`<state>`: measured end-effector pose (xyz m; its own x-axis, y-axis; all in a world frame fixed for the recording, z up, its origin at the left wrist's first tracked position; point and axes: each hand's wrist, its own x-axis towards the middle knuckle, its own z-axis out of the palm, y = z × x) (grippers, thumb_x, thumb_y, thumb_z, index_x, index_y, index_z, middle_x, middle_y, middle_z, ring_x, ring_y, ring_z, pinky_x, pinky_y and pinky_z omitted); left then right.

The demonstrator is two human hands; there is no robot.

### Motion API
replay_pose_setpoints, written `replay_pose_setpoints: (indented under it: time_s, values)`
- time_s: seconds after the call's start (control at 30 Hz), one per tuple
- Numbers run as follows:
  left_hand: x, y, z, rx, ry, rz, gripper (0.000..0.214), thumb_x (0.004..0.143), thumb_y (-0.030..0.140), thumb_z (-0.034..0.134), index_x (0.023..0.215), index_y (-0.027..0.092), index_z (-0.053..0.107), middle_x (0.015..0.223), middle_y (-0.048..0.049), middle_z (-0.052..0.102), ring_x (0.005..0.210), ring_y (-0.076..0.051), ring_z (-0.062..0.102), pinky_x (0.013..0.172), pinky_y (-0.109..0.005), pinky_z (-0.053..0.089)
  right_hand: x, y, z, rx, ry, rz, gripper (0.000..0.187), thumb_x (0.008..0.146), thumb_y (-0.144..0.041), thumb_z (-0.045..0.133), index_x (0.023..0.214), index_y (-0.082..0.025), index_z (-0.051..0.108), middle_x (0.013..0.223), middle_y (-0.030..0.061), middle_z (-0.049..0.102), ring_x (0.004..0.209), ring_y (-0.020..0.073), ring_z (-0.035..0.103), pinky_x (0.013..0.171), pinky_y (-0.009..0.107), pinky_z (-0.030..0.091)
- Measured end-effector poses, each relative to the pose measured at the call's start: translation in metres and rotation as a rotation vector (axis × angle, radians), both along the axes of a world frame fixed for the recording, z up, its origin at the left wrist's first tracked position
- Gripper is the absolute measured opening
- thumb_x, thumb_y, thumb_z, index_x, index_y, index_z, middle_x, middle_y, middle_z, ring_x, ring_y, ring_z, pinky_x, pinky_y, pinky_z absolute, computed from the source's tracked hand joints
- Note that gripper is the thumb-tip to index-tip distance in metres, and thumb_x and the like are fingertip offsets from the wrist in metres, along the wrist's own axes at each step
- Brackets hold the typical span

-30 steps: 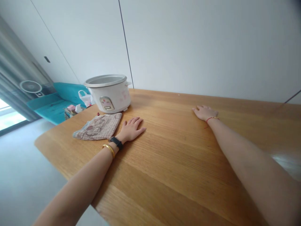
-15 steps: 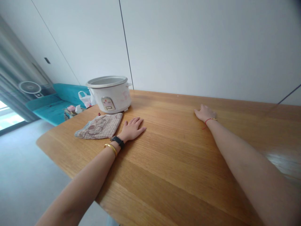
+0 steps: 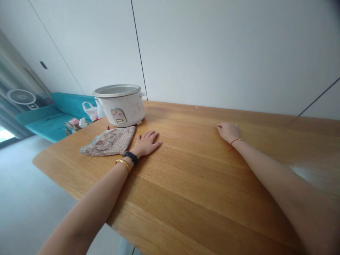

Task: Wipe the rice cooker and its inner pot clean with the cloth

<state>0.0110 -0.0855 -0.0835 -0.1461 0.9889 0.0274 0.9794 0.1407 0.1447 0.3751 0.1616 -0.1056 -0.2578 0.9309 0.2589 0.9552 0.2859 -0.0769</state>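
Observation:
My left hand (image 3: 146, 143) lies flat and open on the wooden table (image 3: 191, 177), fingers stretched out, right beside a folded checked cloth (image 3: 108, 141) without holding it. A black watch and a gold bangle sit on that wrist. My right hand (image 3: 227, 131) rests palm down on the table farther right, fingers loosely together, with a red string bracelet at the wrist; nothing is in it. A white rice cooker (image 3: 120, 105) without a lid stands at the table's far left, just behind the cloth.
A white wall runs along the table's far edge. Off the left end are a teal sofa (image 3: 53, 117), a white plastic bag (image 3: 90, 110), small clutter and a standing fan (image 3: 21, 97). Grey floor lies below the table's rounded left corner.
Both hands stay resting on the table. The right hand's fingers have drawn in a little. The view has shifted slightly to the right.

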Motion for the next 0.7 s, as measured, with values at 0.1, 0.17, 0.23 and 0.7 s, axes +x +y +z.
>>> replay_pose_setpoints:
  time_s: [0.1, 0.17, 0.23, 0.7]
  values:
    - [-0.002, 0.001, -0.001, -0.005, -0.003, -0.003, 0.071, 0.100, 0.066, 0.031, 0.159, 0.028, 0.041, 0.171, -0.0099, 0.032, 0.157, -0.033, 0.029, 0.123, -0.066, 0.020, 0.006, -0.019, -0.004, 0.042, 0.101, 0.097, 0.034, 0.100, -0.030, 0.050, 0.112, -0.024, 0.082, 0.118, 0.0115, 0.078, 0.115, 0.0317, 0.067, 0.101, 0.049, 0.048]
    - [-0.002, 0.001, 0.000, -0.003, -0.007, -0.006, 0.072, 0.100, 0.066, 0.031, 0.159, 0.026, 0.041, 0.171, -0.0106, 0.032, 0.157, -0.033, 0.029, 0.123, -0.067, 0.020, 0.010, -0.027, -0.008, 0.025, 0.218, 0.145, 0.033, 0.098, -0.026, 0.052, 0.115, -0.023, 0.080, 0.116, 0.0102, 0.078, 0.110, 0.0286, 0.070, 0.098, 0.045, 0.052]
    - [-0.002, 0.001, 0.000, -0.001, -0.010, -0.003, 0.073, 0.100, 0.066, 0.031, 0.159, 0.025, 0.040, 0.171, -0.0112, 0.032, 0.157, -0.033, 0.029, 0.122, -0.068, 0.019, 0.011, -0.031, -0.011, 0.023, 0.316, 0.163, 0.035, 0.095, -0.020, 0.053, 0.121, -0.019, 0.077, 0.115, 0.0113, 0.077, 0.105, 0.0255, 0.071, 0.097, 0.040, 0.054]
    - [-0.006, 0.002, 0.000, -0.020, -0.021, 0.004, 0.075, 0.099, 0.069, 0.030, 0.160, 0.027, 0.040, 0.171, -0.0089, 0.031, 0.158, -0.034, 0.028, 0.124, -0.066, 0.017, -0.014, -0.068, -0.001, 0.021, 0.070, 0.524, 0.040, 0.099, -0.022, 0.046, 0.121, -0.028, 0.079, 0.129, 0.0062, 0.071, 0.120, 0.0283, 0.060, 0.109, 0.049, 0.046]
